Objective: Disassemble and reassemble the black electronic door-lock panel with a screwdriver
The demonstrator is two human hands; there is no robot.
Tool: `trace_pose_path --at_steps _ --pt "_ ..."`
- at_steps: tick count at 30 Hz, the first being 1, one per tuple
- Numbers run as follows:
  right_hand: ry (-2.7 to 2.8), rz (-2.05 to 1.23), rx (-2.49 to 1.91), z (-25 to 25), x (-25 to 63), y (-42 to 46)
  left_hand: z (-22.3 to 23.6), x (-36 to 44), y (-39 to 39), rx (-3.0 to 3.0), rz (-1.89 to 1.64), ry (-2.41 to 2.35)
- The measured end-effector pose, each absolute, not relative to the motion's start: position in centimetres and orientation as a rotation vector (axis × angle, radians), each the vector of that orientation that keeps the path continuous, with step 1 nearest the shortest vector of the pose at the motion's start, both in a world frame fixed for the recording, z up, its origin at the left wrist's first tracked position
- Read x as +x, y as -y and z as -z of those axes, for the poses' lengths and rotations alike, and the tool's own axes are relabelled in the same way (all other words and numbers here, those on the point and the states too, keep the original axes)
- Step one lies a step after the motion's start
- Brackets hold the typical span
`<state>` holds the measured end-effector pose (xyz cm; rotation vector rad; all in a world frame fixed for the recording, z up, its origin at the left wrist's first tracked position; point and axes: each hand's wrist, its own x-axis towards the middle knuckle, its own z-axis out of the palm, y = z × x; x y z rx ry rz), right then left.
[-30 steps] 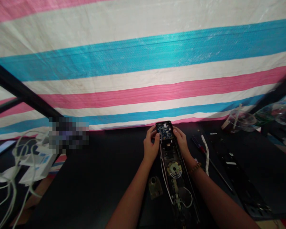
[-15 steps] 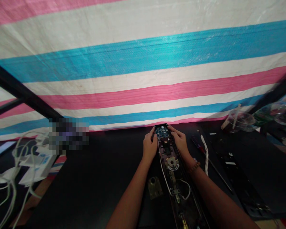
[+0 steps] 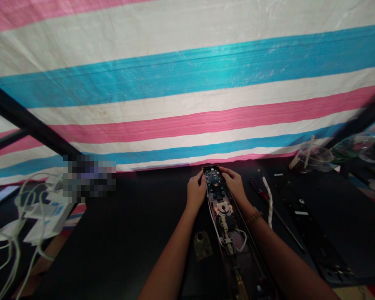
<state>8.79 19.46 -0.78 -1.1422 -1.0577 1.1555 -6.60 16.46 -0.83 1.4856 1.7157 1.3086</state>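
An opened electronic door lock stretches lengthwise before me, showing a circuit board, a round metal plate, a thin white wire and brass-coloured parts. My left hand grips the left edge of its far end. Opposite it, my right hand is closed around the right edge, with some fingertips hidden behind the housing. Left of the lock lies a small flat plate with a round hole. A screwdriver and a white-wrapped cable rest beyond my right wrist.
A long black panel lies on the black table at right. Behind it stands a clear plastic cup with a straw. White cables tangle at the left. A striped sheet hangs behind the table.
The lock has tilted in my hands; its far end sits slightly lower and its round plate has shifted a little left and up. Both hands keep their grip.
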Motion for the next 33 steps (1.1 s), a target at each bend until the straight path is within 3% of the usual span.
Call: trace_pose_path --at_steps 33 --pt "1.028 -1.140 -0.879 -0.8 9.0 -18.1 -1.0 -5.9 -14.5 1.650 -1.529 -1.386"
